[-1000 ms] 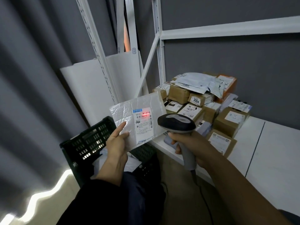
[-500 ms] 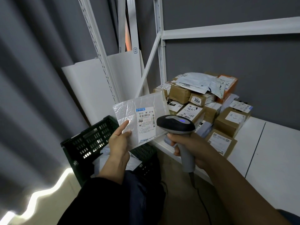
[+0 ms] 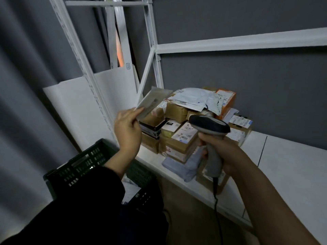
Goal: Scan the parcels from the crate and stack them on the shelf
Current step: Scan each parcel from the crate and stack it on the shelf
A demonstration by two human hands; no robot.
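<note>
The left hand (image 3: 127, 128) pinches a flat plastic mailer (image 3: 151, 102) by its lower corner — the mailer sticks up and to the right from the fingers, tilted, above the pile of parcels (image 3: 187, 128) on the white shelf (image 3: 286, 167). The right hand (image 3: 223, 152) is clenched around the grip of a barcode scanner (image 3: 209, 127), just beside the pile. The black crate (image 3: 85, 165) stands low at the left.

A white shelf (image 3: 286, 156) holds a heap of parcels (image 3: 178, 137) at its left end, against the grey wall.
</note>
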